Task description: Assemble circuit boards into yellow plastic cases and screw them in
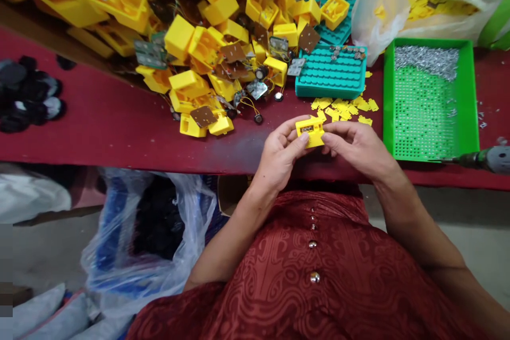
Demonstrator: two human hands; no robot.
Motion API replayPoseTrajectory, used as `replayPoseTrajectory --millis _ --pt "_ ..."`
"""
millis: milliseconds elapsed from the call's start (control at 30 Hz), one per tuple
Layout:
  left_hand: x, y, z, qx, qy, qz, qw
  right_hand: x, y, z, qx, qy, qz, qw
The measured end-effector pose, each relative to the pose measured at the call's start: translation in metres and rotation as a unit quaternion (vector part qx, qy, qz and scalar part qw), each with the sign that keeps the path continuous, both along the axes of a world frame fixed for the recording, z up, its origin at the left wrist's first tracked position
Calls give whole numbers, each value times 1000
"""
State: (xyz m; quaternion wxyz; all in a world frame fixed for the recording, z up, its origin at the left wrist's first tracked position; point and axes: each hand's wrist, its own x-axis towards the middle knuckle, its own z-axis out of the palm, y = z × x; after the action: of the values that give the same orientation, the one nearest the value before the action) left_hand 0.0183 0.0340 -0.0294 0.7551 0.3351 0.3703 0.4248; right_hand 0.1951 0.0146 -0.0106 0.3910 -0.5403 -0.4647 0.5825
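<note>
Between both hands, over the table's front edge, is a small yellow plastic housing (315,138) with an open slot showing small metallic parts. My left hand (281,153) grips its left side, the thumb lying on its face. On the right side, my right hand (354,146) pinches it between thumb and fingers. Just beyond the hands lie loose flat yellow covers (340,109). A teal ridged tray (330,74) behind them carries several small metallic pieces along its top edge.
Yellow housings (191,90) with wires and circuit boards heap up at back left. A green tray (470,106) of small screws (426,58) stands right, a power screwdriver (486,159) beside it. Black round parts (27,93) lie far left. A plastic-lined blue bin (107,255) stands below.
</note>
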Motion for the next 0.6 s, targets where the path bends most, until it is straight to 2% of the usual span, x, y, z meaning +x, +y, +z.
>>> replayPoseTrajectory --millis 233,400,600 --pt "7 -3 -1 -3 -24 15 1000 1 -2 -4 -42 39 6 998" --pt "11 -3 0 1 -33 23 999 -3 -4 -8 -19 34 -21 999" --pt "10 -1 4 -28 -22 21 999 0 -6 -4 -11 -10 -52 999"
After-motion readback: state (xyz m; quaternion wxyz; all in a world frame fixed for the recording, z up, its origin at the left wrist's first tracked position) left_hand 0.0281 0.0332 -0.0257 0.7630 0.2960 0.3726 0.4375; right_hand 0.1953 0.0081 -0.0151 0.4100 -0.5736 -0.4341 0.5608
